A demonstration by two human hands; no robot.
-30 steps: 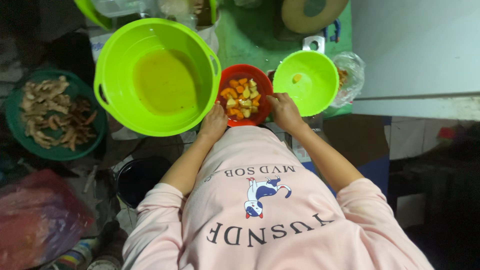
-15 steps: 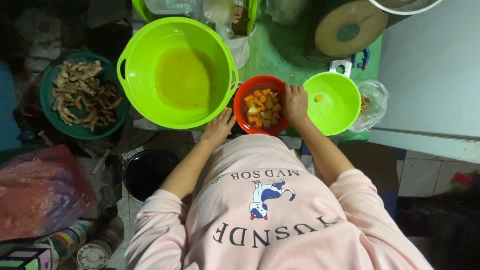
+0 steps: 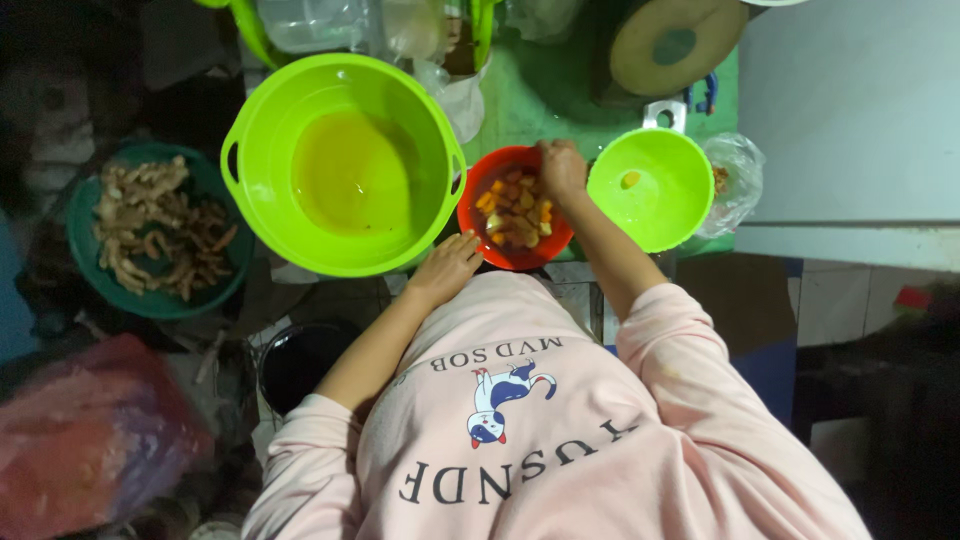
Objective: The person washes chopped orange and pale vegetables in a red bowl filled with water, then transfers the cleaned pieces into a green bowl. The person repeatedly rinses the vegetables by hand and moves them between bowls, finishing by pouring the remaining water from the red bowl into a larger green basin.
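A red bowl (image 3: 500, 255) of orange and pale chopped pieces sits on the green table top (image 3: 545, 95), between two lime-green vessels. My left hand (image 3: 445, 265) is on the bowl's near-left rim, fingers against it. My right hand (image 3: 562, 170) is curled over the far-right rim, next to the pieces. To the left stands a large lime-green tub (image 3: 250, 190) with handles, holding yellowish liquid. On the right is a smaller lime-green bowl (image 3: 680, 205), touching the red one, with one small piece inside.
A dark green basin (image 3: 85, 215) of brownish strips sits low at the left. A round wooden board (image 3: 640, 60), clear plastic containers (image 3: 320, 25) and a plastic bag (image 3: 735, 170) lie along the table's far side. A black bucket (image 3: 300, 360) and a reddish bag (image 3: 80, 440) are below.
My right hand has moved from the red bowl's near-right rim round to its far-right rim. My left hand stays at the near-left rim. The view has shifted.
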